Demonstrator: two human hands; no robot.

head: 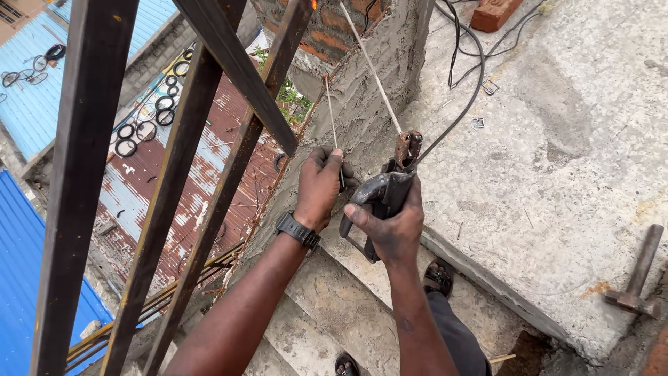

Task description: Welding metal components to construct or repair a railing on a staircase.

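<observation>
My right hand (393,226) grips a dark welding electrode holder (381,195) whose rusty jaws (407,147) clamp a long thin welding rod (369,66) that points up and to the left. A black cable (459,111) runs from the holder across the concrete. My left hand (321,186), with a black watch (298,230) on its wrist, pinches a second thin rod (330,115) held upright just left of the holder. Both hands hover over the rough cement edge.
A dark steel grille of slanted bars (174,174) fills the left. Beyond it lie rusty and blue corrugated roofs with tyres. A concrete slab (557,160) spreads to the right, with a hammer (637,278) at its edge and a brick (494,12) at the top. My sandalled feet stand on steps below.
</observation>
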